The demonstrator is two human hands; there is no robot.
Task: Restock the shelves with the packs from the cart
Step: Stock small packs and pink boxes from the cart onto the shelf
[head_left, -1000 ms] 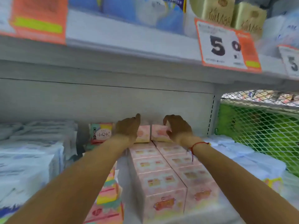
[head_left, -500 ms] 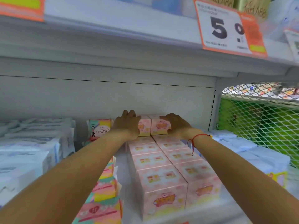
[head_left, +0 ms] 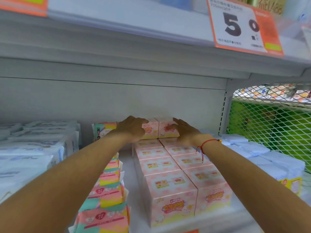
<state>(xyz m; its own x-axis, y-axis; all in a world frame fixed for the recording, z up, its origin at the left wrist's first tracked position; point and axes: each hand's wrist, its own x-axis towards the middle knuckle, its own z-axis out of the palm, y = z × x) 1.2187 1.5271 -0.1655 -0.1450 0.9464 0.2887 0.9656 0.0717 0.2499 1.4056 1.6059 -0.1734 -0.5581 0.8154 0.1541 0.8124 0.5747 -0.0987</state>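
I am looking into a white shop shelf [head_left: 127, 158] with a grey back panel, and another shelf is running overhead. Along the shelf's left edge, pale blue-white soft packs [head_left: 33, 148] are lying in stacks. Next to them, a row of pink, teal and yellow packs [head_left: 107, 195] is running from the front edge toward the back. My left hand [head_left: 133, 128] is reaching to the back of the shelf, its fingers resting loosely on the left of two pink boxes [head_left: 152, 130] sitting on top of the block; I cannot tell whether they are gripping it. Those two are standing side by side, touching, on the rearmost boxes of a double row of pink boxes [head_left: 176, 179] filling the shelf's middle from front edge to back panel. My right hand [head_left: 183, 132], a red string bracelet [head_left: 206, 143] at its wrist, is pressing straightened fingers against the right box. Toward the right edge, light blue packs [head_left: 262, 153] are lying flat beside a white wire mesh panel [head_left: 272, 121]. An orange-bordered price tag [head_left: 242, 26] is hanging from the upper shelf's lip.
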